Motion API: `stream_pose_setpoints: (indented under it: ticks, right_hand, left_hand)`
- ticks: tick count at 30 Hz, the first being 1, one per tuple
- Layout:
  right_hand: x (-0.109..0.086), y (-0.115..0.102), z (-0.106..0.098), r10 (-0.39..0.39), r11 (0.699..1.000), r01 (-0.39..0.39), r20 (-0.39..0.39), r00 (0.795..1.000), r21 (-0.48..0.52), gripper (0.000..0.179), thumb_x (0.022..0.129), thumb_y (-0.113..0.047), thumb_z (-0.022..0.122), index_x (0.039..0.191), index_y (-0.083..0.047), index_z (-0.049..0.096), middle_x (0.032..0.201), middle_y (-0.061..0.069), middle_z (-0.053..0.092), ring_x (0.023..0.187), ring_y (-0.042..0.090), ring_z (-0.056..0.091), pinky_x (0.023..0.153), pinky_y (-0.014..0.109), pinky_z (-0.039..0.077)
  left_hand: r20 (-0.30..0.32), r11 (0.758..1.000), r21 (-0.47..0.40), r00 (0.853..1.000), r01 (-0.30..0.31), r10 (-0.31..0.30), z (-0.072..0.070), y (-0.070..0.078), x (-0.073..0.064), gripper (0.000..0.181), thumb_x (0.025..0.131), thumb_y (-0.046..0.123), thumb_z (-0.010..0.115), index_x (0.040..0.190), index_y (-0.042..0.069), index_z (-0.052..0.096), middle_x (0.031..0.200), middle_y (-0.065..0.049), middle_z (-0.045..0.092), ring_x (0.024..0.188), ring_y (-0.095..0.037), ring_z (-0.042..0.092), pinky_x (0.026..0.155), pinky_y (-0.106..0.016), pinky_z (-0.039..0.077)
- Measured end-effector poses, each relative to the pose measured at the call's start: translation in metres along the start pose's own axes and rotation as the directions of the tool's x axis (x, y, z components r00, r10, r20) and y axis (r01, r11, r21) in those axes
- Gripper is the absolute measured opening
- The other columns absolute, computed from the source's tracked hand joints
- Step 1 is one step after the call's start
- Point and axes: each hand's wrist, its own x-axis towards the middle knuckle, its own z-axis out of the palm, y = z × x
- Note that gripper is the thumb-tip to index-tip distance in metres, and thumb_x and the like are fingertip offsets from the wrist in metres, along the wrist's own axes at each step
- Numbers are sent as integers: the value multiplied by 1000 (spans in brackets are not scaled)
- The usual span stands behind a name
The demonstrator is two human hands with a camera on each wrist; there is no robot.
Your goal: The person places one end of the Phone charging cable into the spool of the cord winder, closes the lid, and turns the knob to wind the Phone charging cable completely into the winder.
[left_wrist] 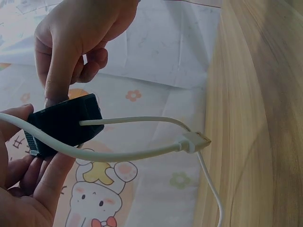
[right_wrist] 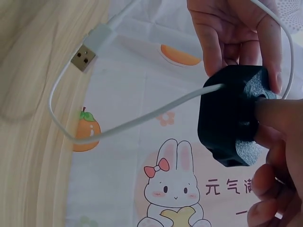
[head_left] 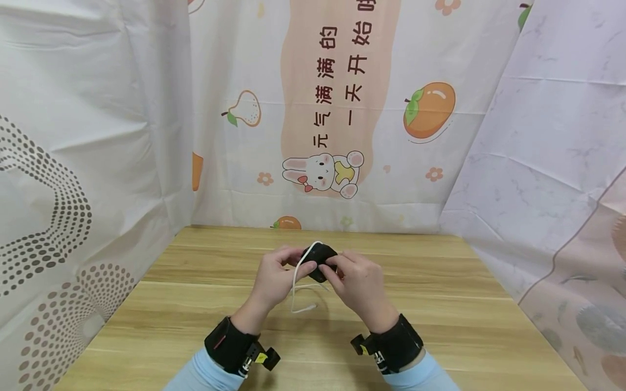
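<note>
Over the middle of the table, both hands hold a small black block (head_left: 320,256) with bevelled edges and a rough-textured face (right_wrist: 258,85). My left hand (head_left: 275,278) grips its left side between thumb and fingers. From the right, my right hand (head_left: 361,281) pinches it, one fingertip at a recess in the textured face. A thin white cable (right_wrist: 156,112) runs out of one side of the block and loops downward. Its USB plug (right_wrist: 84,57) dangles free; the left wrist view shows the plug too. The cable also passes across the left hand.
The wood-grain table (head_left: 195,304) reaches back to a printed curtain (head_left: 235,163) with fruit and a rabbit. Patterned cloth hangs on the left (head_left: 88,163) and right (head_left: 533,163) sides. Each wrist wears a black strap with a small camera.
</note>
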Motion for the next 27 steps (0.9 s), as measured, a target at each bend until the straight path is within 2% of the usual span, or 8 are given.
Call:
stream_pose_setpoints:
  ticks: [5,9,12,15,18,21,24,27]
  right_hand:
    - [-1,0,3,49,998,-49,9,999,28,18,84,-27,70,71,-16,66,60,-11,44,47,2,38,39,18,30]
    - [0,0,5,112,990,-116,46,993,81,21,85,-24,68,65,-19,62,58,-13,43,47,1,37,40,18,29]
    - [1,-1,5,183,971,-194,89,979,142,24,85,-19,68,62,-21,61,55,-16,42,46,0,36,40,19,29]
    - [2,-1,5,268,926,-298,152,951,232,27,86,-16,68,61,-22,62,53,-17,44,44,1,37,39,20,31]
    - [3,-2,4,346,848,-409,231,909,336,28,88,-15,66,61,-19,64,50,-16,44,41,3,37,38,21,30]
    - [3,-2,3,420,738,-525,321,849,424,29,91,-17,63,62,-16,65,47,-12,41,39,6,34,37,22,27]
    - [2,-2,3,485,601,-636,412,771,483,30,93,-22,61,65,-12,68,45,-6,38,37,9,32,36,23,23]
    - [1,-2,2,525,444,-722,498,690,531,32,93,-23,60,68,-6,68,44,-3,35,35,11,30,35,24,22]
  left_hand:
    - [5,1000,16,1000,-13,13,3,3,0,24,79,28,78,100,16,73,88,3,63,77,-15,61,68,-37,52]
    - [-1,998,40,999,-39,39,5,8,0,22,78,20,79,98,12,72,88,-1,64,76,-17,62,65,-38,53]
    - [-2,997,47,998,-67,68,6,8,0,22,78,17,79,97,9,72,88,-4,64,75,-19,62,65,-40,53]
    - [3,996,47,997,-77,77,6,4,0,23,78,20,79,98,11,72,89,-2,64,75,-17,62,66,-39,53]
    - [2,995,53,997,-81,81,6,1,-1,26,78,28,79,99,15,72,88,2,63,76,-14,62,66,-36,54]
    - [-9,995,53,997,-79,79,6,-1,-2,29,77,33,79,100,17,72,86,4,62,76,-12,61,63,-32,54]
    - [-24,995,52,996,-83,85,7,-1,-3,30,77,34,79,101,17,72,84,5,61,76,-12,61,59,-29,54]
    - [-36,995,51,996,-85,87,9,0,-4,30,76,34,79,100,17,72,85,5,60,76,-11,61,57,-27,54]
